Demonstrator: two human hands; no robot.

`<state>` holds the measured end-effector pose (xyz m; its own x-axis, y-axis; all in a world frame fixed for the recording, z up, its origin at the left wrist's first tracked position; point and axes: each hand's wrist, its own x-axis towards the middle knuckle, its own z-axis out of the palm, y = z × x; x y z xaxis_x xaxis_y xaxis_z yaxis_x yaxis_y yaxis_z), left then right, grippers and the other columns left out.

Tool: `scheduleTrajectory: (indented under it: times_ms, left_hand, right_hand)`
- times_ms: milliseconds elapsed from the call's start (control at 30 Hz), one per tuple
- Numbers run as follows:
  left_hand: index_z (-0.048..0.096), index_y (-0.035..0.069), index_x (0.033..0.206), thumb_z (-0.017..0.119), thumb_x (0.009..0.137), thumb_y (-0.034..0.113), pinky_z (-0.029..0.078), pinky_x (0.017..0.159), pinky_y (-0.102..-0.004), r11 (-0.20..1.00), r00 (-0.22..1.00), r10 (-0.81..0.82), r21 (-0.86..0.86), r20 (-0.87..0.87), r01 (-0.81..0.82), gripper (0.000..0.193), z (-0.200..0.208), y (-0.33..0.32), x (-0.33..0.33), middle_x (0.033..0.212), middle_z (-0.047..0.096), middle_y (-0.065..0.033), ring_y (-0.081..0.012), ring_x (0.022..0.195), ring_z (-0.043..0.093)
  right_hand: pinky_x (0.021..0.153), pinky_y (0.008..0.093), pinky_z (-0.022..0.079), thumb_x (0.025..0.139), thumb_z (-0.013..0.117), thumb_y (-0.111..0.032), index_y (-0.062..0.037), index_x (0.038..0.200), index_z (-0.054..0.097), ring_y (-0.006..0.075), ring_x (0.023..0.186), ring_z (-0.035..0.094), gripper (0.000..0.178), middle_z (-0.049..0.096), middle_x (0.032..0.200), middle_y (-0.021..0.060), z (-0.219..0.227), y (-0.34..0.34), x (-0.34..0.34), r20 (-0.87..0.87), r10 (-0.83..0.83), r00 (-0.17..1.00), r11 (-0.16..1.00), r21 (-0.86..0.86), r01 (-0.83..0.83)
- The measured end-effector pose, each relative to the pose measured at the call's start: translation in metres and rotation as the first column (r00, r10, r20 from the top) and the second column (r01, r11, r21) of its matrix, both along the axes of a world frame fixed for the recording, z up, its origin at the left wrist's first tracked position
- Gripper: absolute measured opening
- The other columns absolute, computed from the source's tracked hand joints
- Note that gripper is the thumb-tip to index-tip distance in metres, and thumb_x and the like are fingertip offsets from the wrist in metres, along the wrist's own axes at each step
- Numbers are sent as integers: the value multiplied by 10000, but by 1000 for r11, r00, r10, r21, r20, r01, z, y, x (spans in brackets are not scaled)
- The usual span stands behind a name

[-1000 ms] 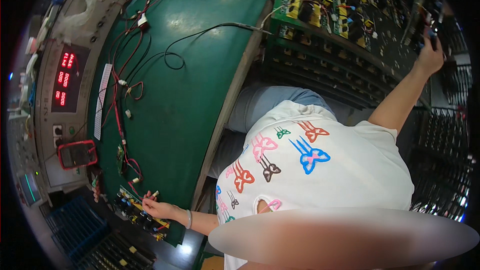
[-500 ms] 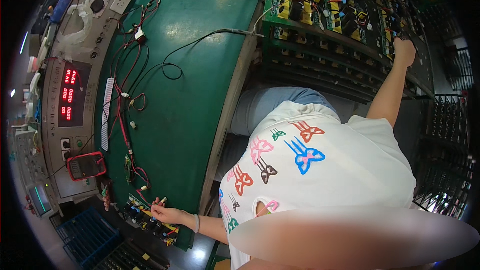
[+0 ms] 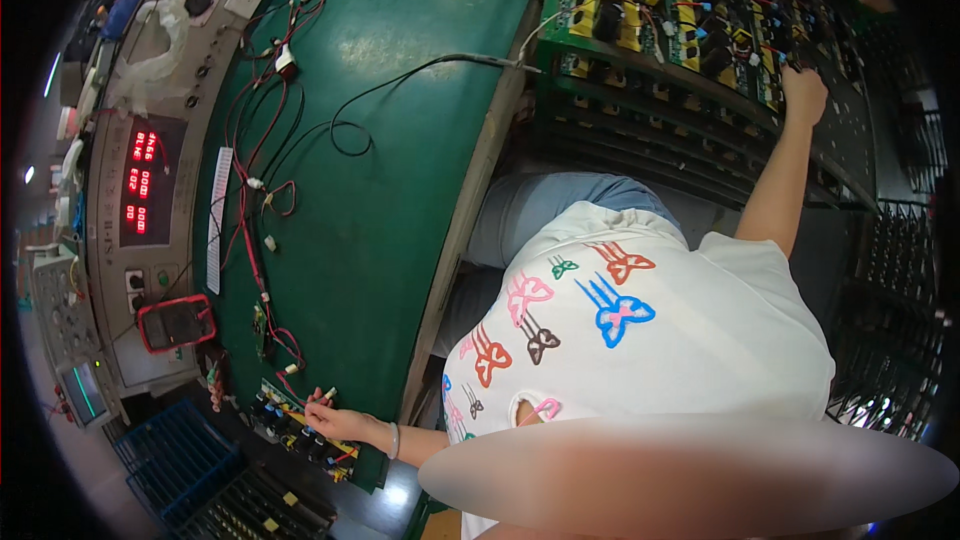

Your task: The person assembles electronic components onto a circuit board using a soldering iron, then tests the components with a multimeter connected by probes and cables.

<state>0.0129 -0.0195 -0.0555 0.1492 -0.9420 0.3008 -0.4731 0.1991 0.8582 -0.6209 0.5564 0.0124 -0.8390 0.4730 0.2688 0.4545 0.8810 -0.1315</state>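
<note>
My left hand (image 3: 335,422), with a pale band at the wrist, is closed at the lower left of the green bench mat (image 3: 380,210). Its fingers pinch a red wire lead with a small white connector (image 3: 331,394) at the fingertips. Under and beside this hand lies a populated circuit board (image 3: 300,435) with black, blue and yellow parts. My right arm reaches out to the far right. There my right hand (image 3: 804,96) is closed at the edge of a rack (image 3: 690,70) holding rows of similar boards; what its fingers grip is hidden.
A grey test panel (image 3: 165,170) with red digits stands along the left, beside a red-framed multimeter (image 3: 176,323). Red and black cables (image 3: 245,210) and a black probe lead (image 3: 400,75) lie across the mat. Dark racks (image 3: 905,270) stand at the right, a blue crate (image 3: 180,455) lower left.
The whole view has shifted slightly. My right hand has moved a little left along the boards on the rack. The panel's red digits have changed. My left hand keeps its place at the board.
</note>
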Motion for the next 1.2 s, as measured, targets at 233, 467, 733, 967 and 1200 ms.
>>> scheduleTrajectory:
  times_ms: [233,467,733,967,1200]
  left_hand:
    - [557,-44,1077,455,1041,208,481,780,-287,998,997,-59,-8,-54,59,274,-2,1,-1,1019,675,-137,-166,880,608]
    - [542,-40,1093,560,997,146,513,857,-302,973,972,-230,-8,-48,230,210,5,7,-27,1016,673,-152,-192,937,642]
    - [628,-5,1023,606,939,88,495,769,-328,940,813,39,-297,580,167,127,59,21,-34,932,687,-102,-215,854,633]
    - [665,32,1054,685,855,69,488,734,-385,883,626,-112,-211,771,419,202,37,34,-28,992,652,-116,-279,825,607]
    - [539,-15,1241,601,940,75,420,616,-268,888,924,38,-437,381,144,320,40,55,-86,1157,485,-116,-118,707,456]
  right_hand:
    - [959,437,470,890,553,-474,-94,1240,643,350,1142,601,524,633,1221,203,51,-69,21,90,-177,980,953,264,148]
    - [820,310,495,955,602,-244,-72,1153,664,216,911,654,270,682,1016,112,57,-207,36,-472,768,434,416,-147,-897]
    - [723,423,487,916,597,-114,-44,1055,544,334,882,632,164,588,966,161,3,-338,92,-90,996,29,14,-158,-987]
    - [716,447,497,928,609,-248,-73,1073,551,365,864,647,234,657,906,157,-4,-337,110,-71,957,283,253,-277,-927]
    - [699,474,516,915,622,-392,-106,1139,539,380,874,661,372,682,943,186,-15,-334,104,113,938,328,343,-164,-925]
